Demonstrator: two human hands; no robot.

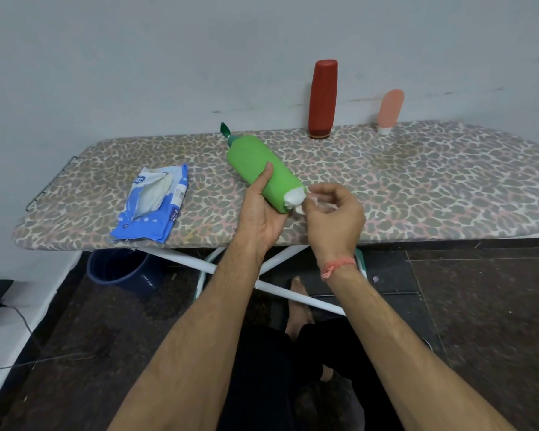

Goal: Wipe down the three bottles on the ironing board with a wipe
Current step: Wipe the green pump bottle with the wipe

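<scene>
Green bottle (262, 169) tilted above the board (417, 188), pump end pointing away, base toward the person. Left hand (262, 209) grips it from below, thumb along the side. Wipe (294, 199) pressed on the base, pinched by right hand (333, 213), fingers curled round it. Red bottle (322, 99) and pink bottle (390, 110) upright at back edge by wall, well apart from green one. Wipe pack (151, 205) lies open to the left w/ a wipe sticking out.

Green bottle (259, 163) tilted, wipe (294, 199) at its base.
</scene>
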